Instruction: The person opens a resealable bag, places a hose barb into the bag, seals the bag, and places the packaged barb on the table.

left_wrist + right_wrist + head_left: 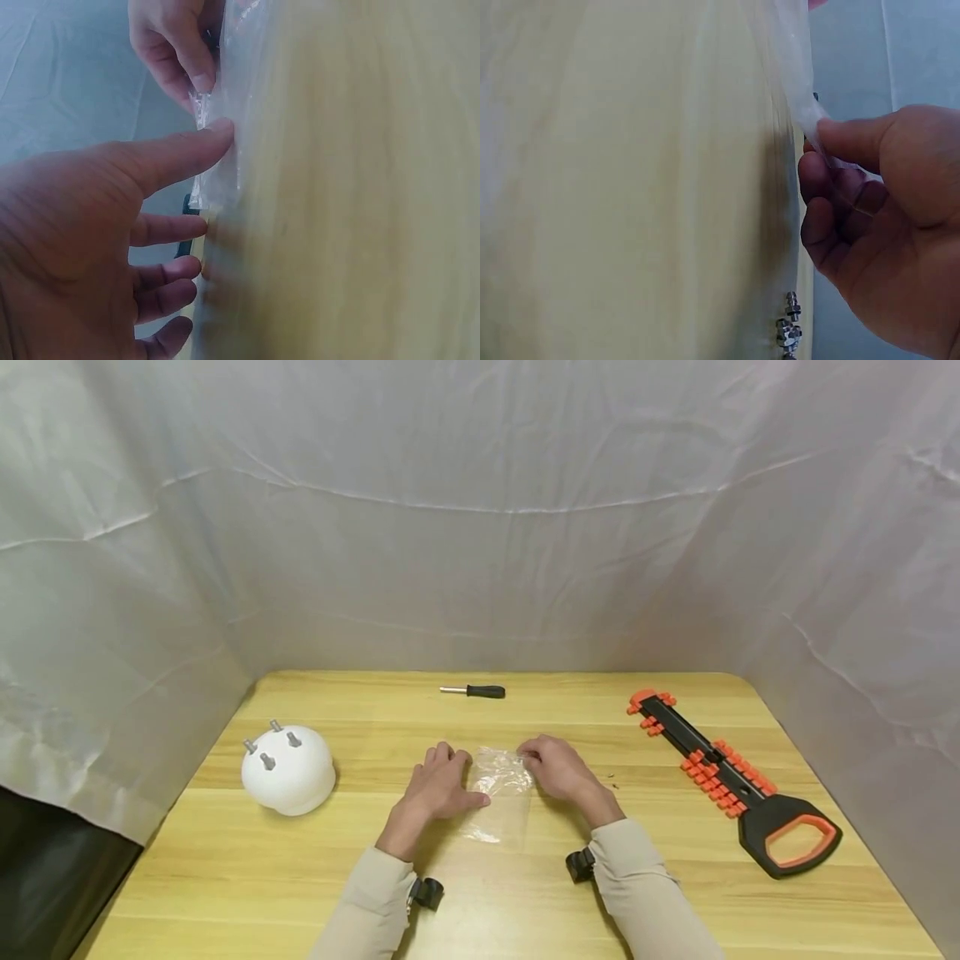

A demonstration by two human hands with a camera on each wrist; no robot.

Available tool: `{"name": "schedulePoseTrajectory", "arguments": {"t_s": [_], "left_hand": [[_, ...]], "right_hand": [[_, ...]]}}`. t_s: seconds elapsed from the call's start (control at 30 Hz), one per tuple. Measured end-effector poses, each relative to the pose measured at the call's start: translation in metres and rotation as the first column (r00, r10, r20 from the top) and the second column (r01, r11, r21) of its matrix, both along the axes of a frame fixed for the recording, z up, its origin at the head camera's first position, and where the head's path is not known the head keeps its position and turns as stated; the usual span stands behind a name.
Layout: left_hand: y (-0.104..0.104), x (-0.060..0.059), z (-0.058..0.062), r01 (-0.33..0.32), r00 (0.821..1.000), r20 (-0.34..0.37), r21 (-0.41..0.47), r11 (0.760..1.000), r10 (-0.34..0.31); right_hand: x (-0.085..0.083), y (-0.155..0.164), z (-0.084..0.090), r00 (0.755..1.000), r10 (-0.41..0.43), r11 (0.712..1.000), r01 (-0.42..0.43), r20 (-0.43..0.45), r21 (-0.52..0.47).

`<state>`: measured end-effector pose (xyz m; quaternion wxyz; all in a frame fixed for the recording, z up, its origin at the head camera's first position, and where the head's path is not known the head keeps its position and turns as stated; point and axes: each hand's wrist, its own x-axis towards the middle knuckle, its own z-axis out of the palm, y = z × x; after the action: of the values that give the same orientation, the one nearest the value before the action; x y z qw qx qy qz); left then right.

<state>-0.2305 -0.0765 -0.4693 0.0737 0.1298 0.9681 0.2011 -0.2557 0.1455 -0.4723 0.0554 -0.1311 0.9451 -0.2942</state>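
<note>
The small clear plastic bag lies in the middle of the wooden tabletop. The right hand pinches its top edge. The left hand presses it with straight fingers. Better to pull the edge gently, so the thin film does not tear.

Small clear crinkled plastic bag, lying flat on the wooden desk, far edge lifted, mid-desk

I count one bag, one screwdriver, one white dome with seemingly three bolts, one orange-black rack, two hands.
</note>
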Motion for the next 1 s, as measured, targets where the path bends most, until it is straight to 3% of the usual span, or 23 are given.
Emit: {"name": "schedulePoseTrajectory", "arguments": {"t_s": [0.33, 0.53, 0.83, 1.0], "left_hand": [[0.001, 0.001, 0.001, 0.004, 1.000, 0.023, 0.071, 0.997, -0.005], [0.001, 0.001, 0.004, 0.008, 0.999, 0.042, 0.098, 0.995, -0.013], [-0.003, -0.002, 0.006, 0.003, 0.996, 0.082, 0.229, 0.973, -0.022], [-0.003, -0.004, 0.009, 0.002, 0.998, 0.066, 0.242, 0.970, -0.018]], "right_hand": [[-0.001, 0.005, -0.001, 0.998, -0.065, 0.993, 0.067, 0.015, -0.101], [0.000, 0.009, -0.001, 0.996, -0.090, 0.991, 0.091, 0.016, -0.100], [0.002, 0.015, 0.003, 0.995, -0.096, 0.992, 0.098, 0.041, -0.077], [0.003, 0.015, 0.006, 0.994, -0.079, 0.990, 0.087, 0.072, -0.109]]}}
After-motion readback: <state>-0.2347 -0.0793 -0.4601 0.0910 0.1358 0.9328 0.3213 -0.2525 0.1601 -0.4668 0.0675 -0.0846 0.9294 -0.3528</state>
